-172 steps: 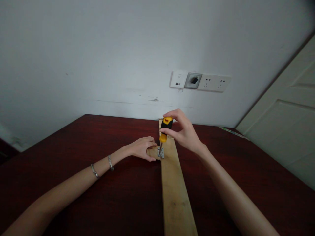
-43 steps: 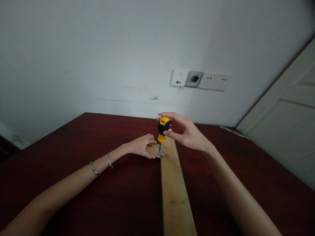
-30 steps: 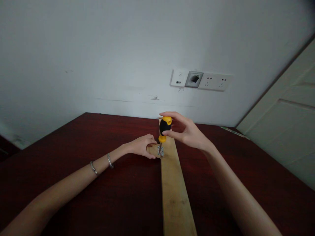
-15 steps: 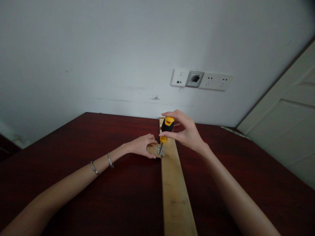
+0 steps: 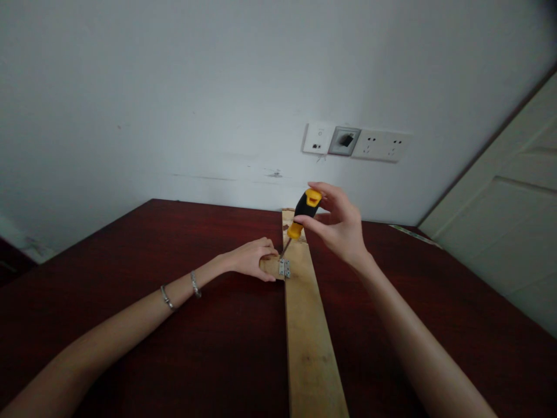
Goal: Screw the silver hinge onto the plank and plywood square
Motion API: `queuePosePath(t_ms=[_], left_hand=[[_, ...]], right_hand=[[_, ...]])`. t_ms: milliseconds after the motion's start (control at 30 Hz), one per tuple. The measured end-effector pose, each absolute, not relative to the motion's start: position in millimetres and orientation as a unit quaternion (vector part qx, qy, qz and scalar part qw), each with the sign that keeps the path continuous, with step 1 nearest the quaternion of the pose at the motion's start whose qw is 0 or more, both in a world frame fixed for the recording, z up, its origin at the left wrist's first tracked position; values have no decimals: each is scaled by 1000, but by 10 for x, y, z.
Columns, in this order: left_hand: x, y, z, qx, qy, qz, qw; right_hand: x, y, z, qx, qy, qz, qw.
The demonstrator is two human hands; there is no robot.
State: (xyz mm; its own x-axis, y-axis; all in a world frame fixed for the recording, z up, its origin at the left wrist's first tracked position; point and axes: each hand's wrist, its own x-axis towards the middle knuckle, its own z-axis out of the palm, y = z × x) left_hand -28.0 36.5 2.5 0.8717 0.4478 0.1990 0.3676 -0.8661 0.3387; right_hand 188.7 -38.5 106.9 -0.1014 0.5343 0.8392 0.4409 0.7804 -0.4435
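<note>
The raised right hand (image 5: pixel 342 225) pinches a screwdriver (image 5: pixel 305 208) slantwise, its tip near the hinge (image 5: pixel 284 268), while the left hand (image 5: pixel 251 259), stretched low, grips the block (image 5: pixel 270 267) beside the plank (image 5: pixel 311 342).

One left hand (image 5: pixel 253 259), one right hand (image 5: pixel 343 225): two in all. One screwdriver (image 5: pixel 304 207), one hinge (image 5: pixel 284 268). One long plank (image 5: pixel 311 325), one short wooden block (image 5: pixel 270 266). Two bracelets (image 5: pixel 194 284). Wall plates (image 5: pixel 315 134): perhaps four, one seam too faint to be sure. One surface (image 5: pixel 195 342), one panelled door (image 5: pixel 517 226).
</note>
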Motion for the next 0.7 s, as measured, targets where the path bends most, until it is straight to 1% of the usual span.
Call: queuePosePath(t_ms=[100, 367, 700], left_hand=[[-277, 352, 48, 958, 211, 130, 144], [-269, 342, 73, 959, 206, 130, 145], [-270, 343, 56, 955, 210, 140, 156]], right_hand=[[1905, -349, 1042, -327, -729, 51, 599], [1906, -291, 975, -325, -747, 84, 574], [1896, -302, 963, -320, -757, 97, 562]])
